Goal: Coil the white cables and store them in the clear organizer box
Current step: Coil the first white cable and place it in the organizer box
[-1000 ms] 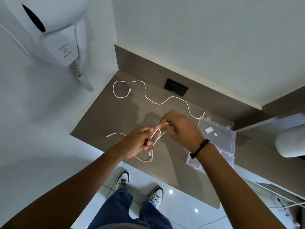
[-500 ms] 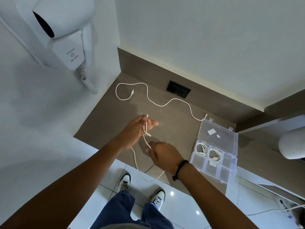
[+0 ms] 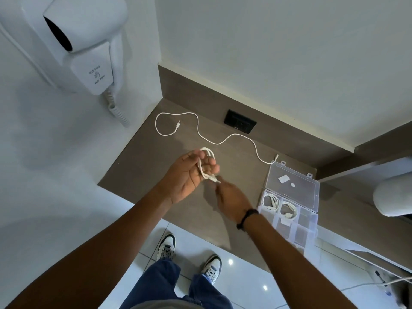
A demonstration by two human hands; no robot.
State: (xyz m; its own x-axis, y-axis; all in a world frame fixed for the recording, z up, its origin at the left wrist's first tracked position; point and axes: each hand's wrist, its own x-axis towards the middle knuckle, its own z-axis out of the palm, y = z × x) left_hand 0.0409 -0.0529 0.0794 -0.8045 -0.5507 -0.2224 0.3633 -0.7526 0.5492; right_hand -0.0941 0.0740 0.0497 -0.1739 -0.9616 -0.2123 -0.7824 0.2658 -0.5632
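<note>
A white cable (image 3: 206, 162) is wound in loops around the fingers of my left hand (image 3: 189, 175), held above the brown counter (image 3: 142, 166). My right hand (image 3: 233, 200) pinches the cable's plug end just below the coil. A second white cable (image 3: 220, 142) lies uncoiled in a wavy line across the back of the counter. The clear organizer box (image 3: 312, 221) stands open at the right, its lid (image 3: 312, 192) flat behind it. Two coiled white cables (image 3: 278, 205) lie in its far compartments.
A wall-mounted hair dryer (image 3: 75, 45) with a curly cord hangs at the upper left. A black wall socket (image 3: 239, 124) sits in the backsplash. A white rounded object (image 3: 394, 197) is at the right edge. My shoes and a tiled floor (image 3: 236, 277) show below the counter's front edge.
The cable's hanging slack has been wound up into loops on my left hand. My right hand has risen from below the counter edge to the cable's end beside the coil.
</note>
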